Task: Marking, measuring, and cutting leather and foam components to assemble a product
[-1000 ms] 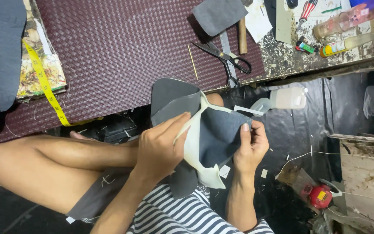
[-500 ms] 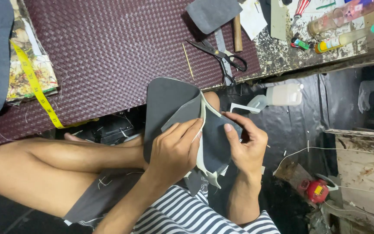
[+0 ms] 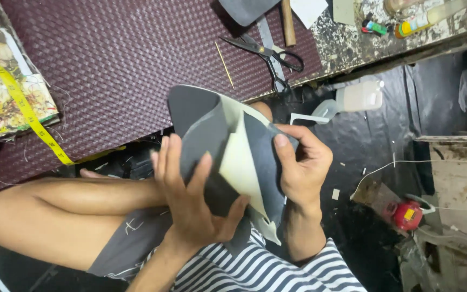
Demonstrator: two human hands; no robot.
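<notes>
Both hands, left hand (image 3: 193, 203) and right hand (image 3: 301, 165), keep a closed grip on the folded grey sheet (image 3: 217, 140), scissors (image 3: 268, 54) lying beyond them on the surface (image 3: 109, 65).

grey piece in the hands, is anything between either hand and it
Nothing visible is. The left hand lies flat on the folded grey piece, fingers spread over its dark face. The right hand grips its right edge, thumb on the front. The cream lining showing between them belongs to the piece itself.
</notes>
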